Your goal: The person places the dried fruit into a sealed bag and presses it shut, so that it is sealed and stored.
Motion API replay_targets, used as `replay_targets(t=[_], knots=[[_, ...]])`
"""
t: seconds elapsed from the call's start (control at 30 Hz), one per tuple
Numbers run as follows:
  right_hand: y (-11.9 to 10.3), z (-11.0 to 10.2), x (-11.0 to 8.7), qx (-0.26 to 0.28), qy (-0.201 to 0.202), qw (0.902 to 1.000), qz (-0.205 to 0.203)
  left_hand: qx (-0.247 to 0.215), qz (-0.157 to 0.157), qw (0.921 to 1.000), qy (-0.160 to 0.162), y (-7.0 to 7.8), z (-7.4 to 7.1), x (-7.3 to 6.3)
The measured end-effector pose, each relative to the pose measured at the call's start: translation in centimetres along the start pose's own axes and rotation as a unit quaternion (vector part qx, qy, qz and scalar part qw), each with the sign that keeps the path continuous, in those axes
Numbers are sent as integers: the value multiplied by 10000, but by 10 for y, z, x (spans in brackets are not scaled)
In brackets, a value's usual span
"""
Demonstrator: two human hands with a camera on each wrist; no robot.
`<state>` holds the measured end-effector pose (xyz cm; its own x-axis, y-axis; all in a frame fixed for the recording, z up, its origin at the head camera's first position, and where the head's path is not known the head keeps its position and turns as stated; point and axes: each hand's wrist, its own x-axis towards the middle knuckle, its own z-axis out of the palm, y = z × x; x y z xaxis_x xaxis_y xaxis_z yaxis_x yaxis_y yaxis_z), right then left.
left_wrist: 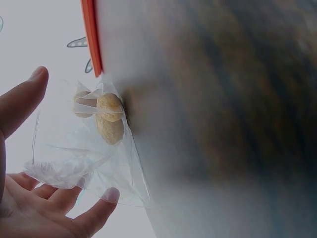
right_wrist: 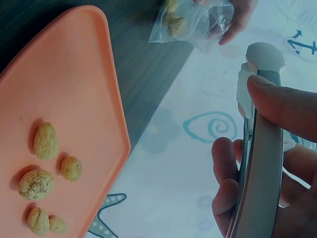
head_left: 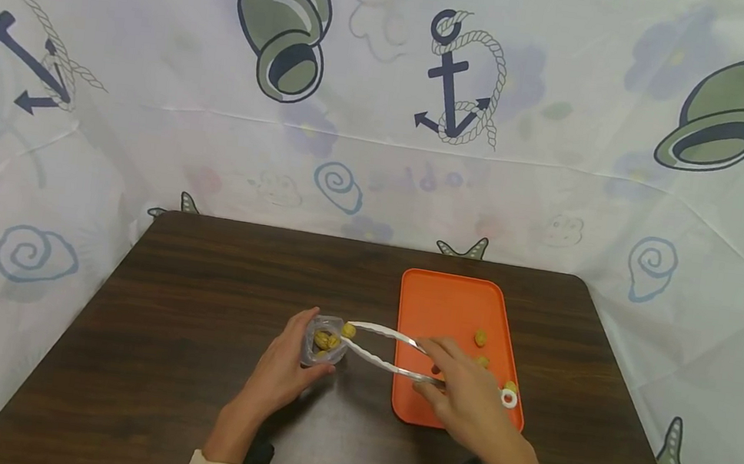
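Observation:
My left hand (head_left: 278, 371) holds a clear plastic bag (head_left: 310, 352) with its mouth up, fingers and thumb around its sides. Several yellow-brown wrinkled pieces, like dried fruit (left_wrist: 110, 128), lie in the bottom of the bag. My right hand (head_left: 473, 395) grips metal tongs (right_wrist: 262, 163) with white ends, the thumb on one arm and the fingers curled around the other. One yellow piece (head_left: 349, 331) sits at the tong tips, right at the bag's rim. In the right wrist view the tong tips are hidden.
An orange tray (head_left: 433, 301) lies on the dark wooden table (head_left: 219, 283), partly under my right hand and the tongs. Several more wrinkled pieces (right_wrist: 45, 141) are spread on it. A white ring (head_left: 508, 398) shows past my right hand. Patterned white cloth (head_left: 373, 108) hangs behind the table.

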<state>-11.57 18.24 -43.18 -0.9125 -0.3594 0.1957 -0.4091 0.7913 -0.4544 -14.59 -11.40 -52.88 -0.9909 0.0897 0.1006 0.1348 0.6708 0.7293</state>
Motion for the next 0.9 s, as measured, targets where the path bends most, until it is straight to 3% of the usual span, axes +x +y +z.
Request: replay_targets(t=[0.57,0.9], knots=[[-9,14,9,-124,25,9994,-309,2,75,10000,29,-2,-1,-2],[-12,20,15,-316,-160,9986,-382,-5,78,10000,44,-4,-1,-1]])
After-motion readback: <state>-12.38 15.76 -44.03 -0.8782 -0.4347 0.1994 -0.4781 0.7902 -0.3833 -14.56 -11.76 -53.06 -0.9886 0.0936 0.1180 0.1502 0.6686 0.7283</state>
